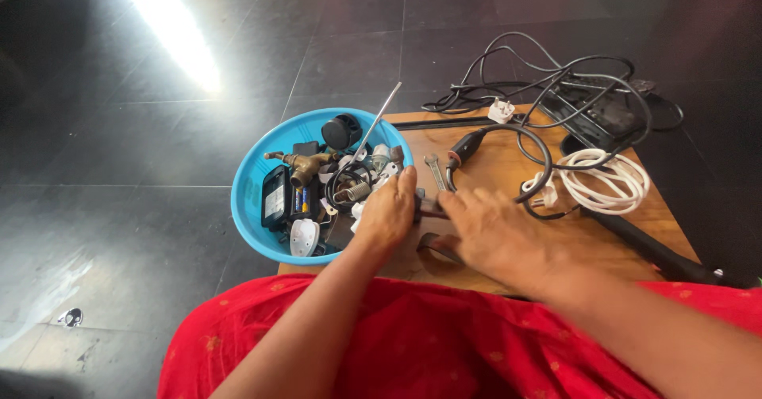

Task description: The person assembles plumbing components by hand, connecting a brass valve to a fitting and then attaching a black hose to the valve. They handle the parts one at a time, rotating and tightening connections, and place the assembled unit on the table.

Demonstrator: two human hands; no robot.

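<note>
Hands meet in the middle of a small wooden table (508, 169), both on the same dark metal tool (432, 207) lying flat near the front edge. Left hand (387, 212) sits right beside the blue bowl (248, 185), fingers curled down and its grip closed on the tool's left end. Right hand (496, 236) lies palm down over the other end, fingers stretched flat toward the left hand; can't tell if that grip is actually closed on the tool or just pressing on it, the palm hides it. Only a short bit of the tool shows between the two hands, plus a curved piece poking out under the right hand.

Bowl hangs off the left side of the table and is stuffed with junk: a brass tap (300, 165), a battery (302, 201), a black round cap (341, 132), a white plug (303, 236), springs and small fittings. A thin metal rod (379, 121) sticks up out of it at a slant.

Just past the hands a small spanner (435, 170) lies on the wood, next to a black cord (516, 145) looping round with a red-tipped connector. Further right there's a coiled white cable (607, 178), and at the back corner a black power strip (599, 113) under a tangle of black wires with a white plug top (501, 111). A black bar (651, 250) runs along the right edge. Red cloth (429, 343) fills the bottom, dark tile floor (119, 169) all round
</note>
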